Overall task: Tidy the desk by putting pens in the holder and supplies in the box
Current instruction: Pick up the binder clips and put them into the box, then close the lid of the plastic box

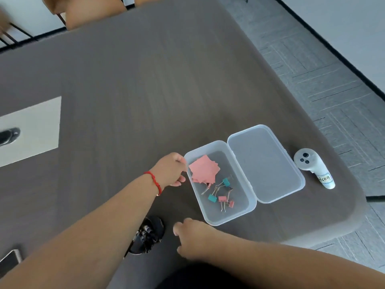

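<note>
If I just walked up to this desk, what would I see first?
Probably the clear box near the desk's front right corner, with its lid flipped open to the right. Pink notes and pink and teal clips lie inside. The left hand, with a red string on its wrist, is at the box's left edge.

Pink notes (204, 170) and teal-and-pink clips (220, 195) in the clear box (227, 217) — grey-brown worktop (145, 90), red bracelet (153, 181).

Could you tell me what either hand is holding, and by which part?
Nothing clearly: the left hand touches the box at its rim; the right hand looks empty.
</note>
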The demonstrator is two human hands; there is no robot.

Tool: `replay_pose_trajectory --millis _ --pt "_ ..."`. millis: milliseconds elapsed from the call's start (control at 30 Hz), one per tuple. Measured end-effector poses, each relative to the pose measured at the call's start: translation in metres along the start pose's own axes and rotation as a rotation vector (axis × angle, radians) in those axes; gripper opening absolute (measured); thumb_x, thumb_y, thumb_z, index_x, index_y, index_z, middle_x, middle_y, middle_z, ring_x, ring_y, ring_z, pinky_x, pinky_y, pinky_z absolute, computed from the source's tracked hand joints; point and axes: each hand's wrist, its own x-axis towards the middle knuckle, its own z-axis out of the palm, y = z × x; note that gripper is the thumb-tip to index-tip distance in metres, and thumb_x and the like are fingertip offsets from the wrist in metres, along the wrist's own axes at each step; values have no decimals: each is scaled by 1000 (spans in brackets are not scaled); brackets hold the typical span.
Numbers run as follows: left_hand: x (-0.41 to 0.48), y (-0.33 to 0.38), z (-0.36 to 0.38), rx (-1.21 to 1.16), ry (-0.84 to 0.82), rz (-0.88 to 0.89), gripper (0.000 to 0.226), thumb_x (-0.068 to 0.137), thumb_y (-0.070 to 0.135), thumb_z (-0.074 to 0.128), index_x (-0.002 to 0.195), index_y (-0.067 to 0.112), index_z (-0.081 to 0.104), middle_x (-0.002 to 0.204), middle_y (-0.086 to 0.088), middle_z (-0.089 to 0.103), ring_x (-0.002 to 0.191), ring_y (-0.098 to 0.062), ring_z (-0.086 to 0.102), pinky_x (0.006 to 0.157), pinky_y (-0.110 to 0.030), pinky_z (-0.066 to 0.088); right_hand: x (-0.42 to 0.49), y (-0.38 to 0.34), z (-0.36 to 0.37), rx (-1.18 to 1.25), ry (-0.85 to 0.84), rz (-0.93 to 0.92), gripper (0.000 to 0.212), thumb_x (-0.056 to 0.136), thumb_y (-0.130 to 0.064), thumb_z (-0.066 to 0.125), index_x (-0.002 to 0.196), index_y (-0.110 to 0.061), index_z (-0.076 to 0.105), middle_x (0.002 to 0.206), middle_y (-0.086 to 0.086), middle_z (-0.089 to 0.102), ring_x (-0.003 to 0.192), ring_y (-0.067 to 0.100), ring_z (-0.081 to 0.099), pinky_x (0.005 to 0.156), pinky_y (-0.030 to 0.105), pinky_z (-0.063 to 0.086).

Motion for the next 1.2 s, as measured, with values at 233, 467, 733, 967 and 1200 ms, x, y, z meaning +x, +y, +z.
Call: replay_pose_trajectory --millis 233,467,733,967,1200 --pt "-17 -45 -30 -165 87 -88 16 92 12 42 86 21 53 89 3 62 57 -15 57 55 -24 47 65 2 44 -300 -87 99 51 88 -6 51 136 -8 35 127 23 40 102 38 55 84 45 51" --pt "-24 -65 -51 -237 125 -126 16 91 12 42 82 21 53 92 1 62 59 -15 58 55 -24 45 60 -6 25 -379 -88 91 33 92 -6 48 124 2 51 124 23 49 110 35 56 92 41 50" --pt "-16 -46 -27 -140 33 -67 10 90 15 46 86 19 54 91 1 61 63 -14 59 55 -24 49 7 20 -45 191 457 100 11 89 -24 56 99 -21 61 103 -2 53 85 15 58 77 24 51" --pt "-3 -32 33 -19 -156 -186 6 94 12 49 89 9 51 98 -13 59 83 -27 63 74 -36 58 -7 88 -52 -5 326 314 24 90 -18 49 109 -23 64 117 -3 60 108 19 60 91 31 48" --pt "10 -40 53 35 -163 -211 20 98 22 44 109 6 48 102 -15 61 74 -25 66 77 -38 58 -56 139 -71 220 1034 300 18 85 -16 65 103 -18 68 111 4 60 102 26 61 89 38 49"
